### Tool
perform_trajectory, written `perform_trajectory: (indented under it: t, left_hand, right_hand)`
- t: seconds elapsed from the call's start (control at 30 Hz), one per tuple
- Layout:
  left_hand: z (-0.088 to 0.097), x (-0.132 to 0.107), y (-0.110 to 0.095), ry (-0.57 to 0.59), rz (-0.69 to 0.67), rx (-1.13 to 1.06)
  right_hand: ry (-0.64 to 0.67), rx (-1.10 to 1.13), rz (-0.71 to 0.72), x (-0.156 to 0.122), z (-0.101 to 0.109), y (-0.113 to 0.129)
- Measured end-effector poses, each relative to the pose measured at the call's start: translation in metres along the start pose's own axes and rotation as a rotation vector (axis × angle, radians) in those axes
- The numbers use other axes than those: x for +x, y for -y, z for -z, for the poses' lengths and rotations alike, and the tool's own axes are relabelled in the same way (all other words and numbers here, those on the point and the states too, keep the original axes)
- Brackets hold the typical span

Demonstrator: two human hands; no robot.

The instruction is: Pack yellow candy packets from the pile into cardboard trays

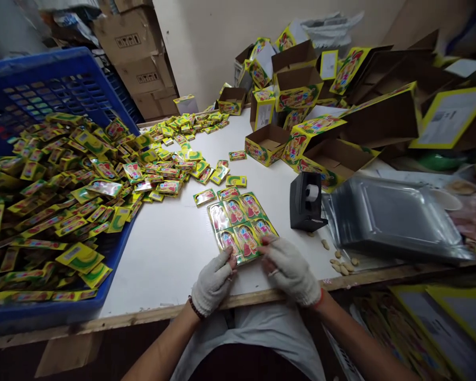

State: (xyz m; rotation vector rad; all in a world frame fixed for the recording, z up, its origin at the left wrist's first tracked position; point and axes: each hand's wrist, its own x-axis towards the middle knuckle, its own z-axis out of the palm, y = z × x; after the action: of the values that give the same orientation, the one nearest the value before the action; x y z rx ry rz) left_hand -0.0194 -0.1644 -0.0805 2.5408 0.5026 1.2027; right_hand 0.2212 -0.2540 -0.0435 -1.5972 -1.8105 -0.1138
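On the white tabletop in front of me, small yellow-green boxes with colourful pictures lie side by side in a two-row block. My left hand, in a white glove with bare fingertips, grips the block's near left corner, thumb on top. At its near right corner is my right hand, gloved the same way, fingers bent against the edge and slightly blurred. Just beyond the block lie a few loose small boxes. The undersides of the block and some of my fingertips are hidden.
A blue crate heaped with small boxes spills onto the table at left. A black tape dispenser stands at right, beside a metal tray and several peanuts. Open display cartons crowd the back right.
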Motion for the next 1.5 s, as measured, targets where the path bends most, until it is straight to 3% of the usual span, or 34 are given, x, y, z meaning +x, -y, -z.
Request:
perform_trajectory:
  t: [0.03, 0.13, 0.2, 0.27, 0.4, 0.53, 0.7, 0.87, 1.0, 1.13, 1.33, 1.5]
  left_hand:
    - [0.002, 0.002, 0.002, 0.011, -0.018, 0.004]
    - [0.004, 0.005, 0.000, -0.018, -0.013, 0.006]
    - [0.002, 0.008, -0.004, -0.055, 0.011, 0.001]
    - [-0.004, 0.011, -0.009, -0.074, 0.031, -0.004]
    - [-0.022, 0.019, -0.016, -0.083, 0.071, -0.011]
    - [-0.035, 0.021, -0.017, -0.103, 0.072, -0.012]
    - [-0.036, 0.018, -0.015, -0.086, 0.062, -0.013]
    - [-0.033, 0.020, -0.016, -0.035, 0.126, 0.015]
    - [-0.032, 0.022, -0.017, -0.014, 0.164, -0.001]
    - [-0.030, 0.024, -0.019, -0.023, 0.165, -0.065]
    - [-0.025, 0.028, -0.023, 0.001, 0.170, -0.089]
    - [-0.024, 0.027, -0.023, 0.011, 0.190, -0.069]
  right_hand:
    - [-0.100, -0.013, -0.098, 0.001, 0.011, -0.014]
    - [-0.313, -0.159, -0.586, 0.006, 0.039, -0.060]
    - [-0.328, -0.185, -0.867, 0.011, 0.048, -0.087]
    - [-0.279, -0.147, -0.973, 0.017, 0.048, -0.105]
    - [-0.308, -0.079, -1.024, 0.025, 0.040, -0.113]
    - [-0.415, -0.019, -1.026, 0.015, 0.039, -0.093]
    - [-0.456, 0.185, -1.117, -0.013, 0.025, -0.068]
    - [-0.412, 0.481, -1.241, -0.018, -0.003, -0.082]
    - [-0.388, 0.608, -1.276, -0.013, -0.007, -0.093]
    - [-0.267, 0.751, -1.172, -0.016, 0.001, -0.060]
    - [0.129, 0.974, -0.946, -0.007, -0.004, 0.021]
    - [0.258, 0.921, -0.863, 0.008, -0.016, 0.036]
